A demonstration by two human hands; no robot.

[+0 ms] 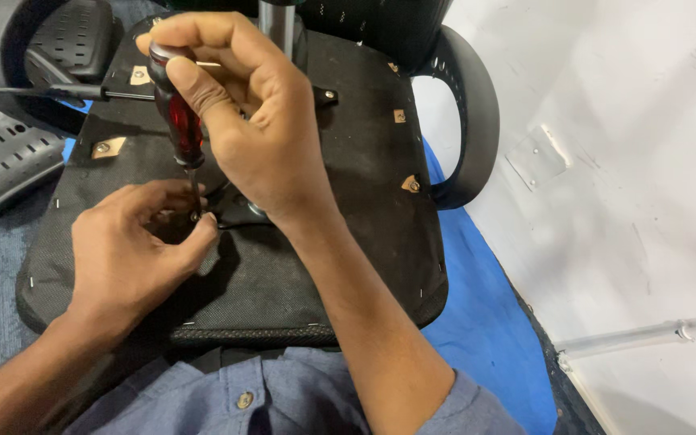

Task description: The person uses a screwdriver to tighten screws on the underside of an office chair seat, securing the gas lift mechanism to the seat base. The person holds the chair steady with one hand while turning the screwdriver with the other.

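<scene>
An upturned office chair seat (348, 234), black fabric underside up, lies in front of me. My right hand (251, 121) grips a screwdriver with a dark red translucent handle (183, 121), held upright with its shaft pointing down at a screw near the seat's centre. My left hand (134, 250) rests on the seat, fingertips pinched around the screwdriver tip and screw. A metal column (275, 24) rises from the seat's middle, mostly hidden behind my right hand.
A black armrest (473, 121) curves off the seat's right side. Perforated black plastic chair parts (10, 137) lie at the left on grey carpet. Blue sheet (485, 322) under the seat; white wall (630, 161) and a pipe (646, 334) at right.
</scene>
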